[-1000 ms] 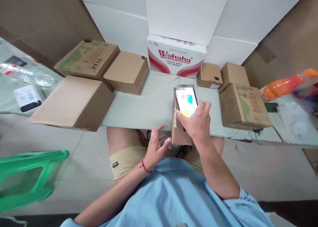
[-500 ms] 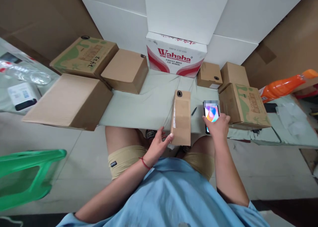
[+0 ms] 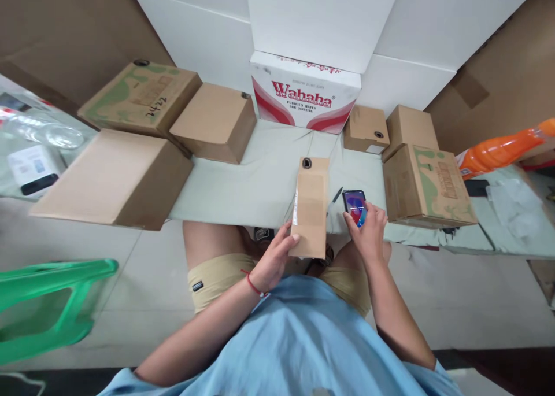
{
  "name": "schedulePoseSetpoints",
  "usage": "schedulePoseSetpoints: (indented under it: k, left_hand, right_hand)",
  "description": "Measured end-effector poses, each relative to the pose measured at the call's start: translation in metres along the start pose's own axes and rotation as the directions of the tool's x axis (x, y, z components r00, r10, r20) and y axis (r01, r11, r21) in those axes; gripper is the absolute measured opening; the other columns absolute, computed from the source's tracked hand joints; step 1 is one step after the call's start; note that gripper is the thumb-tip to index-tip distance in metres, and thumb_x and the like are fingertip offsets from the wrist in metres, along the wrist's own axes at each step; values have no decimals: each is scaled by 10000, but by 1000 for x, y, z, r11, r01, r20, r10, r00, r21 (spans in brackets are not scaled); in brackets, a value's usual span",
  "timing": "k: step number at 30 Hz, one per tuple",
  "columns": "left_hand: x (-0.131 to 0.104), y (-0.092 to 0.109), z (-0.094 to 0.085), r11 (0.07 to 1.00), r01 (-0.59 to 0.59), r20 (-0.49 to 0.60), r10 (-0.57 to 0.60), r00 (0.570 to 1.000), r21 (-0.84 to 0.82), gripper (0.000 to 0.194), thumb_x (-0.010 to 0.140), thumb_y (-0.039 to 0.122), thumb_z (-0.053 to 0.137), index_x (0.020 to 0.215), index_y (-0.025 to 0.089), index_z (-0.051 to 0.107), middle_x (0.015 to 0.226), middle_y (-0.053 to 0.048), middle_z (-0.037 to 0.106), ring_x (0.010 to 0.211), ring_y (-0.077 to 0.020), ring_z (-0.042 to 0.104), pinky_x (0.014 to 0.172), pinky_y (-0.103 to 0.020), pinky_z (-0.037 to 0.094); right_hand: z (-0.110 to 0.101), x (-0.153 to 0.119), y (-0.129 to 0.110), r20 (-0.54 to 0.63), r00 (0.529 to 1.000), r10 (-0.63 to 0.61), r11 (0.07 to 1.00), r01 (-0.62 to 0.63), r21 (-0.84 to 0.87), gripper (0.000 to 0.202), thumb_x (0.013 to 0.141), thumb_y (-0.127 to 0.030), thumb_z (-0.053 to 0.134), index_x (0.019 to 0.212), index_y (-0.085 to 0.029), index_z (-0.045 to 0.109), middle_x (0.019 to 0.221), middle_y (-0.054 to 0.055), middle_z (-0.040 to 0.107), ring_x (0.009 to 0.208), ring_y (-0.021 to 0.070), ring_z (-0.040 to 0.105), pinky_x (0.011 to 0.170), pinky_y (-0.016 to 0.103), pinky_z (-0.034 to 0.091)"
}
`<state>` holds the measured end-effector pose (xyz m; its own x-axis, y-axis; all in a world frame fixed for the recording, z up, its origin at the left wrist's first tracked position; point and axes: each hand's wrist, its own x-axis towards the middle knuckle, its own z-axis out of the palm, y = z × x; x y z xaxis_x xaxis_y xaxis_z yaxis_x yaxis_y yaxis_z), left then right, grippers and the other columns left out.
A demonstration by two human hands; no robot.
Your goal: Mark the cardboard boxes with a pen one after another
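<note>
A narrow brown cardboard box point(image 3: 311, 205) lies in front of me, its near end jutting past the table edge. It has a round black mark at the far end and a white label along its left side. My left hand point(image 3: 277, 251), with a red string on the wrist, grips the box's near left corner, thumb on top and fingers at the side. To the right, a smartphone point(image 3: 355, 205) with a lit, colourful screen is held between the thumb and fingers of my right hand point(image 3: 369, 225). A dark pen point(image 3: 336, 196) rests between box and phone.
Brown boxes stand on the left point(image 3: 113, 165) and right point(image 3: 429, 182) of the cloth-covered table point(image 3: 234, 193). At the back is a white Wahaba-style carton printed "Wahaha" point(image 3: 303, 95). An orange bottle point(image 3: 503, 150) lies far right; a green stool point(image 3: 56, 303) stands lower left.
My right hand has drawn the phone left, closer to the box, and its screen looks darker. My left hand has closed on the box corner, and the box sits slightly further left.
</note>
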<state>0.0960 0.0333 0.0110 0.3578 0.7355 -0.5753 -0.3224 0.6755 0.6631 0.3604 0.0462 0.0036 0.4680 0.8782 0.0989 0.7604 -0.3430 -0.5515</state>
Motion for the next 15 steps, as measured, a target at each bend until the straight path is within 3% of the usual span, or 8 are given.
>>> schedulePoseSetpoints:
  k: [2, 3, 4, 6, 8, 9, 12, 15]
  left_hand:
    - [-1, 0, -2, 991, 52, 68, -44, 997, -122, 837, 761, 704, 782, 1427, 220, 631, 1379, -154, 740, 1204, -365, 725, 934, -470, 625]
    - [-2, 0, -4, 981, 89, 119, -69, 990, -174, 839, 774, 746, 727, 1417, 215, 636, 1380, -164, 742, 1193, -377, 730, 941, -505, 627]
    - [-3, -1, -6, 969, 122, 169, -86, 982, -215, 847, 791, 777, 672, 1428, 221, 629, 1384, -166, 745, 1200, -390, 730, 952, -541, 624]
    - [-5, -3, -8, 953, 155, 235, -93, 967, -260, 844, 810, 796, 620, 1444, 239, 617, 1382, -151, 757, 1259, -410, 715, 995, -582, 607]
    - [-6, -6, -6, 960, 148, 240, -90, 967, -236, 835, 792, 802, 647, 1394, 224, 655, 1335, -148, 783, 1317, -423, 694, 1051, -581, 587]
    - [-6, -7, -3, 966, 144, 235, -91, 968, -217, 833, 771, 804, 684, 1356, 211, 681, 1313, -151, 792, 1336, -428, 685, 1076, -570, 580]
    - [-4, -9, 9, 979, 124, 201, -91, 975, -160, 829, 735, 812, 778, 1278, 187, 726, 1316, -155, 786, 1346, -429, 676, 1079, -532, 594]
    - [0, -7, 21, 1000, 10, 99, -10, 995, 0, 774, 807, 830, 745, 1254, 199, 736, 1371, -139, 745, 1328, -384, 672, 989, -468, 636]
  right_hand:
    - [-5, -13, -6, 125, 991, -47, 957, 9, 289, 701, 928, -708, 642, 1356, -154, 673, 1294, 200, 712, 1260, 348, 654, 1164, 584, 489]
    - [-7, -22, -10, 236, 970, -55, 898, -56, 437, 681, 924, -726, 653, 1335, -184, 689, 1257, 167, 742, 1232, 327, 689, 1147, 560, 521]
    - [-8, -31, -14, 362, 930, -68, 808, -161, 567, 680, 911, -746, 673, 1329, -209, 697, 1242, 143, 764, 1232, 317, 711, 1128, 541, 550]
    - [-7, -50, -21, 579, 805, -129, 569, -418, 708, 734, 851, -796, 734, 1326, -238, 706, 1245, 128, 791, 1291, 330, 720, 1097, 527, 591]
    - [-4, -67, -25, 688, 701, -187, 350, -607, 714, 766, 764, -817, 810, 1278, -254, 727, 1196, 124, 817, 1297, 354, 733, 1054, 532, 625]
    - [-2, -73, -26, 712, 676, -189, 274, -660, 699, 759, 718, -798, 857, 1238, -259, 738, 1154, 121, 829, 1272, 365, 749, 1036, 536, 638]
    - [4, -81, -27, 715, 694, -91, 156, -699, 698, 688, 662, -686, 933, 1169, -259, 749, 1107, 110, 847, 1201, 380, 785, 1032, 551, 652]
    - [5, -75, -23, 650, 759, 45, 144, -649, 747, 657, 694, -637, 888, 1198, -244, 735, 1197, 108, 841, 1206, 388, 783, 1064, 592, 638]
